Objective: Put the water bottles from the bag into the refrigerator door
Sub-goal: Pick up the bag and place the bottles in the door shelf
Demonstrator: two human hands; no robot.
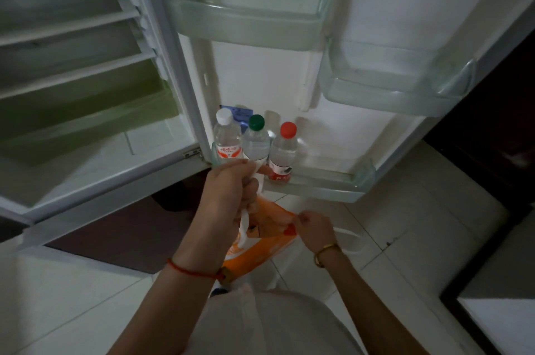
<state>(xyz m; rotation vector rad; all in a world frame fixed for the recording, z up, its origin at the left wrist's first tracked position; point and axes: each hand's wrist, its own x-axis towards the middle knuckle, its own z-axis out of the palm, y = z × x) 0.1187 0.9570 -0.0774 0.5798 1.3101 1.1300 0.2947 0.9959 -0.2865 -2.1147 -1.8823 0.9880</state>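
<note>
An orange and white bag [260, 241] hangs below the open refrigerator door. My left hand [228, 192] is closed around its white handle, just in front of the lowest door shelf [333, 188]. My right hand [314, 227] pinches the bag's orange rim and holds it apart. Three water bottles stand side by side at the shelf's left end: a white-capped one with a red label [226, 137], a green-capped one [256, 142] and a red-capped one [285, 150]. The left hand hides the green-capped bottle's base, and I cannot tell whether it touches it. The bag's contents are hidden.
The right half of the lowest door shelf holds nothing. Two door bins, upper middle [249, 21] and right [399, 85], look bare. A blue carton [240, 113] sits behind the bottles. The refrigerator's interior shelves [72, 65] are on the left. A dark cabinet [492, 137] stands at right on the white tiled floor.
</note>
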